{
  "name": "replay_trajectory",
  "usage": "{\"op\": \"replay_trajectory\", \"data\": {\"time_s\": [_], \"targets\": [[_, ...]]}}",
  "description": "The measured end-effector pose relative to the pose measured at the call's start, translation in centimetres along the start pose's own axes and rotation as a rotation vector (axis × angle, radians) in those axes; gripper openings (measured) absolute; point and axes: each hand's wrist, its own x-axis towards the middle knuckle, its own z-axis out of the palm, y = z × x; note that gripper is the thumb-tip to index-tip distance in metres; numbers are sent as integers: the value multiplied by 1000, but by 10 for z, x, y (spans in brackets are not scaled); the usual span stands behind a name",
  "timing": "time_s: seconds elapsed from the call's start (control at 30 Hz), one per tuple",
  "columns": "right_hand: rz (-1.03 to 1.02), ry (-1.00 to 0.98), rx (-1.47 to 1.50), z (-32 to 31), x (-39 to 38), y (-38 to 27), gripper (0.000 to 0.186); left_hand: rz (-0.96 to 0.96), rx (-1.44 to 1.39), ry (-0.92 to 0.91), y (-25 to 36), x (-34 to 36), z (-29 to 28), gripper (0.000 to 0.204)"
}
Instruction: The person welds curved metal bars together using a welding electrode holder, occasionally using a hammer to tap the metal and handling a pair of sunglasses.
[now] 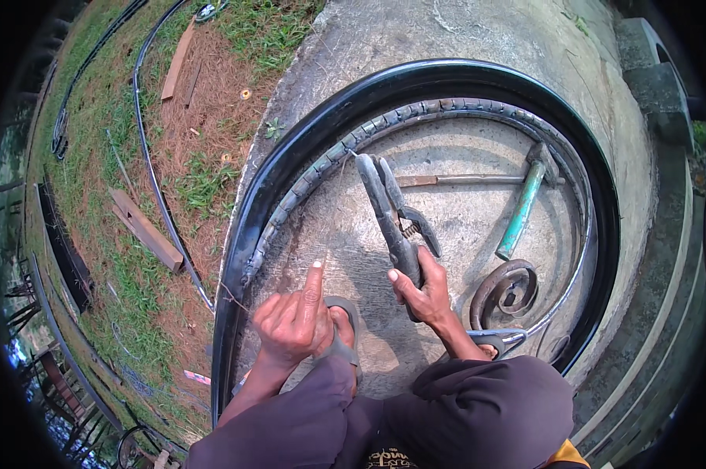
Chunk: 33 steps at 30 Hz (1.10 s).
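Dark-trousered knees [489,399] closest. Black clamp [386,215] sits in my right hand [427,295], fingers wrapped round its handle, up and right of my left hand [294,320]: index extended, others curled, can't tell if holding anything. Clamp long, scuffed, spring-loaded lever on right side. Around it: segmented grey arc [403,116], black curved rim [446,74], green-handled hammer [522,211], rusty coil [482,297], concrete [321,242].

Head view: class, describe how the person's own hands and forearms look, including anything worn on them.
Both the left hand and the right hand are bare, without gloves. No ring shows on the visible fingers, and no sleeve or watch covers the visible forearms.
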Motion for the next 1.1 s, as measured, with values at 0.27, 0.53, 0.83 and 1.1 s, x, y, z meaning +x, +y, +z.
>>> {"op": "replay_trajectory", "data": {"time_s": [0.27, 0.53, 0.83, 1.1], "targets": [[11, -4, 14, 2, 1, -7, 22, 7, 28, -15, -1, -1, 1, 43], [-25, -3, 31, 2, -1, -8, 24, 27, -4, 29, -1, -1, -3, 49], [-9, 16, 13, -1, -1, 1, 30, -3, -7, 7, 0, 1, 1, 45], [-6, 12, 26, 0, 3, 5, 30, 11, 12, 4, -1, 1, 3, 43]]}}
